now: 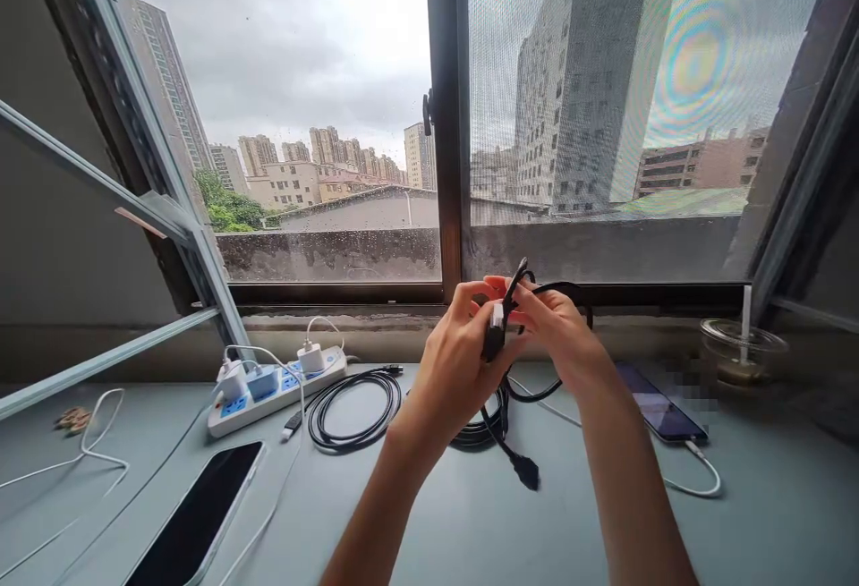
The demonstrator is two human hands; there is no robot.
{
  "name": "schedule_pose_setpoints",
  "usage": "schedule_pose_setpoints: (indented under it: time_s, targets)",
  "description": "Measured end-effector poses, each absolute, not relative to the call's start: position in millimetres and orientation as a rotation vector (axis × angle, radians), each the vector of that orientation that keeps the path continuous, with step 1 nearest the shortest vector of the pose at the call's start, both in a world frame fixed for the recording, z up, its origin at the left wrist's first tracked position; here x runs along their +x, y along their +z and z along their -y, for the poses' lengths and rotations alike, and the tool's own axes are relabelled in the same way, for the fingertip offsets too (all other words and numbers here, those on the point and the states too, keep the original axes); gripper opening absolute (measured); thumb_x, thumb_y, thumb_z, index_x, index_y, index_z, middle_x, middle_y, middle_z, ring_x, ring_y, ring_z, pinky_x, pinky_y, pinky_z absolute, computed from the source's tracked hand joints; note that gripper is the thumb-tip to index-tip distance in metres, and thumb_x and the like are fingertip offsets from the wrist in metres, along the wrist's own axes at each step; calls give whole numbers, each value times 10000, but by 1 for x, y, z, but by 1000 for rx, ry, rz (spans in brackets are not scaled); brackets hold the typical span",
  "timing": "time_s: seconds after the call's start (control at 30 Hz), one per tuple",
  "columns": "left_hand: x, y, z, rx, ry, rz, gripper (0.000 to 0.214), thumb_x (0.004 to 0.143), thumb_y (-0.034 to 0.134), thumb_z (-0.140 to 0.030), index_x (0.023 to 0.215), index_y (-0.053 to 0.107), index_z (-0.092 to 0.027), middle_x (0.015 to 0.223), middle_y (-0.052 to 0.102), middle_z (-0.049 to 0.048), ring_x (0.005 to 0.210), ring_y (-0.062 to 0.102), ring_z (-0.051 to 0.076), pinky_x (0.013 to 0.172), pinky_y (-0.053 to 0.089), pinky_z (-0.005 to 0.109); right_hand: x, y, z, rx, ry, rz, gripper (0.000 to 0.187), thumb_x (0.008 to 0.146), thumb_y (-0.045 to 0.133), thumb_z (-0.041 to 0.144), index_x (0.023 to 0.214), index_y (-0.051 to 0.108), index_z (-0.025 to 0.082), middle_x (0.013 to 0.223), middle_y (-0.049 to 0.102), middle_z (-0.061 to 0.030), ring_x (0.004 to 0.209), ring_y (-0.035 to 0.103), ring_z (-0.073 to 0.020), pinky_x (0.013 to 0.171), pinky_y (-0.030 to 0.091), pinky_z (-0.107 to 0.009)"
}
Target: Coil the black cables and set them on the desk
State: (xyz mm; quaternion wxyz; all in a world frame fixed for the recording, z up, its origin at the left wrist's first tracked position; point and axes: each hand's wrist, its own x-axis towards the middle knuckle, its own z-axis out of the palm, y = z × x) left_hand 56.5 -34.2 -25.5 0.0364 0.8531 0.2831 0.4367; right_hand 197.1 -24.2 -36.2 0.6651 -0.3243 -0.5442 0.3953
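Black cable (pixel 514 287) is raised above the tabletop (pixel 328 514) as I watch remotely, between the left hand (pixel 463 340), its fingers closed on a near-upright plug (pixel 493 343), and the nearby right hand (pixel 557 322), its fingertips pinching the cable just above and right of that plug, a loop (pixel 562 285) passing behind.

Looks from head height in 1 view, forward and down across the desk (pixel 503 532), window (pixel 448 121) ahead at 12 o'clock. Sits near, behind left hand (pixel 463 340) at 5 o'clock, right hand (pixel 558 326) at 4.
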Motion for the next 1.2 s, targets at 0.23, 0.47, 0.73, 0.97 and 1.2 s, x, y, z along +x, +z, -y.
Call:
schedule_pose_setpoints:
  time_s: [0.23, 0.47, 0.73, 0.97, 1.2]
  targets:
    - [45, -16, 34, 2165, 1277, -589, 561, 884, 354, -601, 840, 742, -198, 1115, 608, 92, 1043, 565, 224, 918, 467, 360, 199, -29, 45, -676, 970, 1547, 351, 849, 569, 459, 1068, 683, 209, 884, 687, -30, 779, 626, -140, 713, 488, -250]
    - [49, -18, 30, 1946, 1342, -720, 351, 836, 563, -473, 738, 747, -191, 984, 627, 70, 929, 577, 166, 747, 489, 249, 195, -29, 55, -832, 855, 1664, 339, 896, 524, 396, 1148, 627, 194, 755, 627, -5, 699, 548, -107, 658, 444, -221]
    - [16, -1, 17, 1417, 1782, -646, 391, 746, 626, -567, 833, 616, -186, 853, 634, 11, 462, 550, 63, 356, 348, 193, 210, -27, 58, -763, 884, 1563, 361, 921, 470, 417, 1179, 595, 197, 765, 680, -25, 728, 597, -136, 760, 465, -284]
    - [-13, 4, 7, 986, 2233, -661, 307, 921, 432, -431, 799, 571, -187, 456, 300, -86, 266, 213, 39, 303, 59, 258, 232, -27, 57, -659, 954, 1278, 332, 879, 528, 480, 1031, 677, 225, 657, 590, 2, 660, 557, -126, 732, 467, -281]
    - [-26, 2, 0, 955, 2360, -727, 308, 950, 354, -384, 795, 534, -187, 417, 237, -96, 282, 184, 42, 359, 56, 277, 245, -28, 52, -532, 895, 1068, 310, 854, 523, 500, 783, 703, 258, 383, 225, 75, 384, 307, -86, 474, 322, -249]
